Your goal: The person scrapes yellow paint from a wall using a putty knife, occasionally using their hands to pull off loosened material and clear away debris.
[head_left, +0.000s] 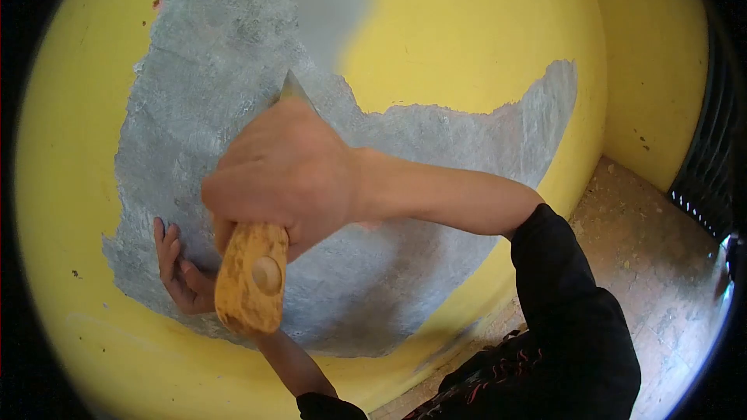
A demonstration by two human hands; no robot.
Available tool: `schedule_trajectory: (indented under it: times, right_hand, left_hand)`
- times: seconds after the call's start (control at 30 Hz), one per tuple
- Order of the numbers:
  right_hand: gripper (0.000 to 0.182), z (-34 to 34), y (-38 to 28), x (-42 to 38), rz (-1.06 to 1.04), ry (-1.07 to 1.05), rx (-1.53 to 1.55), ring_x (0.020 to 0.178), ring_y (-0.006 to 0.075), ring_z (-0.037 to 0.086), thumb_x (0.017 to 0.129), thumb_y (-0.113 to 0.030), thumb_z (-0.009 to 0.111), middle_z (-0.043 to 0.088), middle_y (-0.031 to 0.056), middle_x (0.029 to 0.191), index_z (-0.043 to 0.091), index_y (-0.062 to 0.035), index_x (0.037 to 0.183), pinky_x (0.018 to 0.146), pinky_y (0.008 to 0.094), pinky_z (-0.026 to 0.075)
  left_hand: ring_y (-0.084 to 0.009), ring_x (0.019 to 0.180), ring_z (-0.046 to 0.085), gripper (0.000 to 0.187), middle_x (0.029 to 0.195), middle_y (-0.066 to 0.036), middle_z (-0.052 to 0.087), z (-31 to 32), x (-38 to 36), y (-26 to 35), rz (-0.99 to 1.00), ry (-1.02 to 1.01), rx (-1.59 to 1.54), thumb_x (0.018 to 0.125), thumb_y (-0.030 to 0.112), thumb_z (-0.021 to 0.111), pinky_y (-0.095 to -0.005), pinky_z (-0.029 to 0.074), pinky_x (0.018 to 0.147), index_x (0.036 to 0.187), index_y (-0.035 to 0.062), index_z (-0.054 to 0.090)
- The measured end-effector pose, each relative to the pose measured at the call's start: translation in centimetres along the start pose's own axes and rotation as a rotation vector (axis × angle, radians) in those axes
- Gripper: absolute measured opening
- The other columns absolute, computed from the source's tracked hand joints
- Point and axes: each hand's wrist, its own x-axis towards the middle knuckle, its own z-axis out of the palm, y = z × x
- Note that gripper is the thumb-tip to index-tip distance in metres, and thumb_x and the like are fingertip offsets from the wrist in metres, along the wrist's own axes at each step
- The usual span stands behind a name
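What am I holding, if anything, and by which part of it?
Your right grip holds a bladed tool by its wooden handle; the left grip shows nothing held.

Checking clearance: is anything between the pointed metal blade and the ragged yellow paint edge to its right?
Nothing visible: only grey wall lies between the pointed metal blade and the yellow paint. The left hand is lower, outside that gap.

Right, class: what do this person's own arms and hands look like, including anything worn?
The right hand and left hand are both gloveless, with no watch showing. The right sleeve is black and creased; the left sleeve is black too. Both stop well short of the wrists.
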Motion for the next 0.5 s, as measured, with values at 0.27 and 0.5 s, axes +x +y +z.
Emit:
schedule_trajectory:
  times: [0.27,0.5]
  right_hand:
    - [0.023,-0.7,0.4,-0.1,-0.084,0.161,0.175,0.045,0.0212,0.053,0.06,-0.023,0.075,0.051,0.0016,0.051,0.054,-0.0145,0.062,0.042,0.0334,0.04]
    - [0.022,-0.1,1.9,0.0,-0.023,0.164,0.067,0.045,0.0213,0.053,0.059,-0.022,0.075,0.05,0.0011,0.052,0.054,-0.0145,0.064,0.042,0.0342,0.039]
  left_hand:
    - [-0.0446,0.108,0.059,0.024,0.1,-0.025,0.064,0.3,0.0,0.3,-0.036,0.078,-0.031,0.094,0.011,0.041,-0.0459,0.049,0.088,0.093,-0.0073,0.056]
    - [-0.0435,0.107,0.06,0.021,0.099,-0.024,0.064,0.2,0.0,0.7,-0.019,0.078,-0.001,0.089,0.006,0.04,-0.0441,0.051,0.087,0.09,-0.0077,0.056]
